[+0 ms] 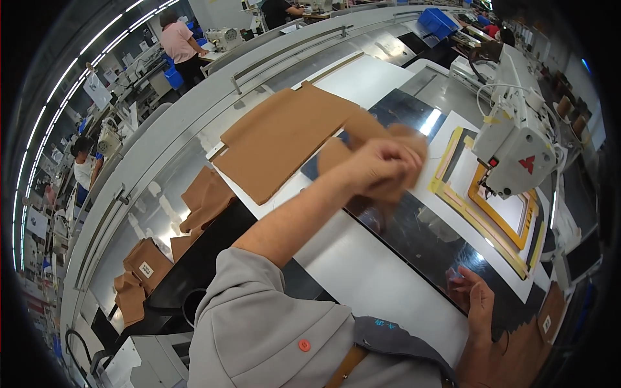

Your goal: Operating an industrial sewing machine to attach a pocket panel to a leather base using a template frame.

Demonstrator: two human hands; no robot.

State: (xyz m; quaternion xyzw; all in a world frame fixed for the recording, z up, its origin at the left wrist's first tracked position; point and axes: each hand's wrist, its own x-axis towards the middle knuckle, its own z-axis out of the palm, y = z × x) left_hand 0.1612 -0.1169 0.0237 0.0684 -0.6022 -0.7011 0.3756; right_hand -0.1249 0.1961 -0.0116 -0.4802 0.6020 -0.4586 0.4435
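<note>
My left hand [383, 169] reaches across the worktable, its fingers closed on a brown fabric piece [362, 126]. The piece is folded and smeared by motion, and part of it hangs below my hand. Under it lies a glossy black plate [414, 233]. To the left, a stack of flat brown fabric panels [284, 136] rests on a white board. My right hand [477, 299] is near the plate's front edge, fingers half curled and apart from the thumb. A blurred, see-through patch shows by its fingertips; I cannot tell what it is.
A white sewing machine head [514, 149] stands at the right over a yellow frame [479, 194] on a white sheet. More brown pieces [206, 197] lie at the left, some with a white label. A metal rail [291, 45] borders the far side. A blue bin [438, 23] and several people are beyond.
</note>
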